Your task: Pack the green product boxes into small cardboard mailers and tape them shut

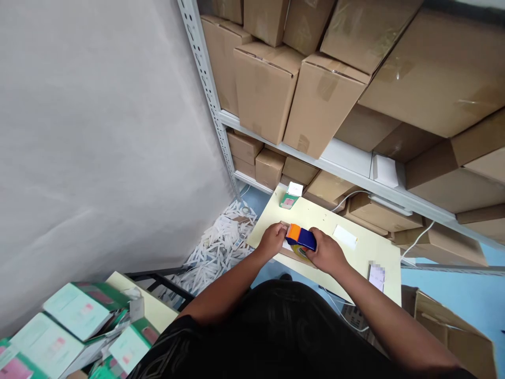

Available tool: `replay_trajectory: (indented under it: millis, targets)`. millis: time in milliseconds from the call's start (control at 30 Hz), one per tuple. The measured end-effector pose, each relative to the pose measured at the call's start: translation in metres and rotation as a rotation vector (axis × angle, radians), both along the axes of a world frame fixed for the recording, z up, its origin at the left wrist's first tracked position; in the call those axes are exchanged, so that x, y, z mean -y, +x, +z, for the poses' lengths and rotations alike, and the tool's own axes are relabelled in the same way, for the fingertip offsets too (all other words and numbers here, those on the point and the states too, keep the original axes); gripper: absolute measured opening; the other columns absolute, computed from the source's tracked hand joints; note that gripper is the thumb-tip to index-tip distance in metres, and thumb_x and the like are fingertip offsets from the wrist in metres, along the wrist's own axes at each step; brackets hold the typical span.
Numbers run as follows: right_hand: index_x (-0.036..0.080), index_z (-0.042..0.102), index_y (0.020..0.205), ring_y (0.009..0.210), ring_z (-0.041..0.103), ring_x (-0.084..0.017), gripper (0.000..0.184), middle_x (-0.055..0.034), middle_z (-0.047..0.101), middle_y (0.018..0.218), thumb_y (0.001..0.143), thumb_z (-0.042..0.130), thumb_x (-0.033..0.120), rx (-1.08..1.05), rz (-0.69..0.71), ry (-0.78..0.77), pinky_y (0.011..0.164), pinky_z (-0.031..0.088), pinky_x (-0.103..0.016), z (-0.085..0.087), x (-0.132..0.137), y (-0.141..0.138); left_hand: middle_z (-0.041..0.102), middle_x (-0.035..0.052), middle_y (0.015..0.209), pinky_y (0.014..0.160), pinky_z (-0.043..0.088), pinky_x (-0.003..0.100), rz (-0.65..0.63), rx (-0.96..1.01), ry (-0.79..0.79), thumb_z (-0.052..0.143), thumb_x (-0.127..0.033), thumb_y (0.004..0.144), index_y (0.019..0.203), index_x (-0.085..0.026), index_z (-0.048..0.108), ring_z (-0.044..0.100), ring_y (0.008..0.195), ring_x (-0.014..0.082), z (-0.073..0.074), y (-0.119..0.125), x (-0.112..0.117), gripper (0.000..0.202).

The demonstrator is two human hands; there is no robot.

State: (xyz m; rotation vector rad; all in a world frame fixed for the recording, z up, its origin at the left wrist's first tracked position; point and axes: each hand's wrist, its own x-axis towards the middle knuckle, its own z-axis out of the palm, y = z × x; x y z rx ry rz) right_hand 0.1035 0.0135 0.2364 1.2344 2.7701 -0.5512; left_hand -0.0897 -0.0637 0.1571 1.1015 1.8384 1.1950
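My right hand (326,251) is wrapped round a blue and orange tape dispenser (307,239) with a roll of tape in it. Under the dispenser lies a small brown cardboard box (292,256), mostly hidden, at the near edge of the cream table (315,213). My left hand (273,239) is closed at the box's left end, its fingertips beside the dispenser's orange front. Farther back on the table stands a small green and white box (290,196). A white slip (345,237) lies to the right of the dispenser.
A phone (376,276) lies at the table's right end. Shelving (276,142) with cardboard boxes rises behind. White paper strips (221,242) cover the floor at left. Green and white boxes (79,310) are piled lower left. An open carton (453,331) stands lower right.
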Motion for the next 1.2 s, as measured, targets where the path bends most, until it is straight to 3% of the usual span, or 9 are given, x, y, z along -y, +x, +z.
replay_trajectory:
  millis: [133,300,500,867,967,1067,1200]
  targets:
    - [0.023,0.05,0.127,0.093,0.067,-0.025,0.049,-0.0085,0.071,0.112,0.083,0.069,0.037,0.004,0.024,-0.068,0.076,0.043,-0.031,0.008,-0.006,-0.003,0.061,0.0024,0.077,0.073,0.042,0.03,0.008,-0.094,0.02,0.045,-0.026,0.097,0.07,-0.021,0.053,0.059,0.078,0.0185,-0.006,-0.007,0.002,0.029]
    - [0.022,0.048,0.135,0.097,0.066,-0.026,0.057,-0.0104,0.07,0.113,0.084,0.068,0.036,0.065,0.148,0.014,0.076,0.041,-0.031,0.015,-0.013,0.001,0.06,0.0026,0.077,0.074,0.042,0.03,-0.018,-0.126,0.051,0.045,-0.028,0.097,0.07,-0.021,0.051,0.057,0.079,0.0181,-0.007,-0.011,0.004,0.029]
    - [0.022,0.05,0.134,0.096,0.065,-0.026,0.053,-0.0093,0.07,0.11,0.088,0.064,0.043,0.123,0.201,0.064,0.075,0.04,-0.031,0.023,-0.023,0.016,0.058,0.0019,0.073,0.074,0.041,0.03,-0.006,-0.137,0.019,0.043,-0.031,0.097,0.067,-0.022,0.049,0.056,0.076,0.0185,-0.011,-0.021,0.008,0.031]
    - [0.022,0.054,0.125,0.09,0.066,-0.025,0.045,-0.0079,0.07,0.103,0.09,0.062,0.048,0.21,0.205,0.117,0.069,0.036,-0.03,0.025,-0.034,0.012,0.061,0.0044,0.073,0.079,0.047,0.034,0.085,-0.042,-0.097,0.043,-0.032,0.096,0.067,-0.022,0.052,0.06,0.079,0.0204,-0.036,-0.044,-0.007,0.033]
    - [0.022,0.054,0.125,0.091,0.066,-0.025,0.044,-0.0079,0.07,0.104,0.09,0.062,0.047,0.214,0.195,0.113,0.07,0.037,-0.031,0.024,-0.034,0.012,0.069,0.0079,0.094,0.078,0.051,0.033,0.081,0.113,0.011,0.044,-0.039,0.097,0.08,-0.02,0.061,0.063,0.088,0.0204,-0.032,-0.045,-0.007,0.03]
    - [0.022,0.053,0.128,0.092,0.066,-0.026,0.046,-0.0083,0.07,0.106,0.089,0.062,0.046,0.193,0.196,0.111,0.073,0.04,-0.031,0.019,-0.034,0.017,0.069,0.0105,0.119,0.078,0.054,0.033,-0.017,0.403,0.149,0.044,-0.051,0.098,0.09,-0.02,0.059,0.065,0.089,0.0181,-0.018,-0.047,-0.005,0.036]
    - [0.021,0.053,0.132,0.095,0.067,-0.027,0.051,-0.0095,0.071,0.108,0.088,0.063,0.044,0.127,0.21,0.135,0.078,0.044,-0.034,0.009,-0.033,0.029,0.073,0.0094,0.108,0.065,0.051,0.029,-0.194,0.626,0.033,0.046,-0.069,0.093,0.089,-0.023,0.046,0.068,0.082,0.0182,-0.002,-0.046,-0.01,0.046]
